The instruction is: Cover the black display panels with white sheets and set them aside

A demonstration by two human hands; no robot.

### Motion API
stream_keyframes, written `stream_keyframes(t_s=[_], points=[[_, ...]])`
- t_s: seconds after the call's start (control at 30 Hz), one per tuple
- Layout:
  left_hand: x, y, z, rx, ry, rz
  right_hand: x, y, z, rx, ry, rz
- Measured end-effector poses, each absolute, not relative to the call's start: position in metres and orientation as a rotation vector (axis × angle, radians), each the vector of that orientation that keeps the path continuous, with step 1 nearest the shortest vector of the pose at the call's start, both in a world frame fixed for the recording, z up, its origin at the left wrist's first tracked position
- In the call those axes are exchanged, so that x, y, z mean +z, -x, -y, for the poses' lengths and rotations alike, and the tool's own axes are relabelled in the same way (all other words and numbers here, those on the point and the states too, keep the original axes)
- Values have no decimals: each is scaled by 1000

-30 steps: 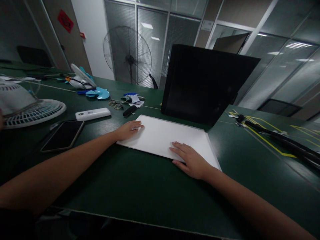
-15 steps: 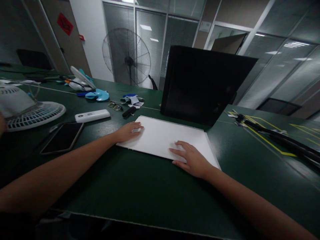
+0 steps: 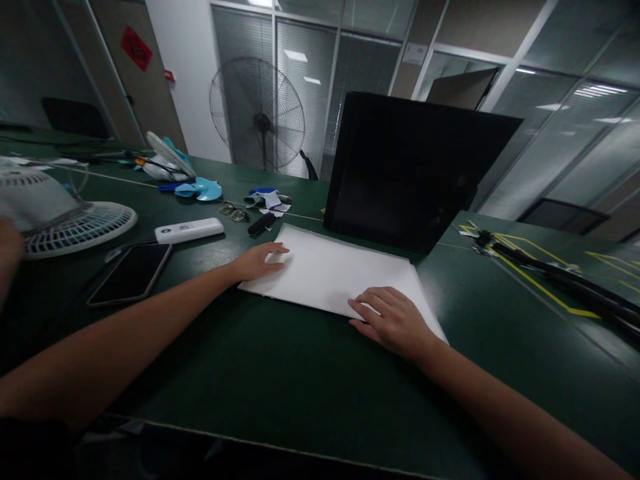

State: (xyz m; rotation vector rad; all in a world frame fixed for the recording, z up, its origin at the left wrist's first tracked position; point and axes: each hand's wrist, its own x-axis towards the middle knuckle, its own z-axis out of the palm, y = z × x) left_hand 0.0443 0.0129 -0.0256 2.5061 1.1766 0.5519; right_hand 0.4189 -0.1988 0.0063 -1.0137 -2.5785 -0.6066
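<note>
A thin white rectangular board (image 3: 320, 267) lies flat on the dark green table. My left hand (image 3: 259, 261) rests over its left edge, open, fingers stretched onto the white surface and holding nothing. Over the near edge, right of the middle, is my right hand (image 3: 393, 317). Its fingers are bent above the board, with the thumb a little apart at the front edge; nothing shows in its grasp. Behind the board stands a large black panel (image 3: 405, 173), tilted back.
Left of the board are a phone (image 3: 133, 273), a white oblong device (image 3: 189, 231), glasses (image 3: 234, 212) and a black object (image 3: 261, 223). A white fan part (image 3: 85, 227) lies far left, near another person's blurred hand (image 3: 7, 250). Black rods (image 3: 555, 267) lie at right.
My right hand's fingers have drawn closer together and bent more. My left hand stays at the board's left edge. The other person's hand shows more at the left. The view has shifted slightly.
</note>
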Motion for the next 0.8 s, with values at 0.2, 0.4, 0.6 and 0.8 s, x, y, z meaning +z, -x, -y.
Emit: stream_keyframes(t_s=[0.2, 0.4, 0.6, 0.8], points=[[-22, -43, -16, 560, -2439, -1113, 4, -432, 197, -739, 863, 2595], [-12, -37, -22, 614, -2392, -1112, 8, -452, 195, -766, 817, 2576], [-12, -33, -27, 630, -2290, -1099, 17, -470, 192, -855, 719, 2493], [-31, -35, -30, 807, -2373, -965, 35, -480, 199, -1016, 760, 2405]])
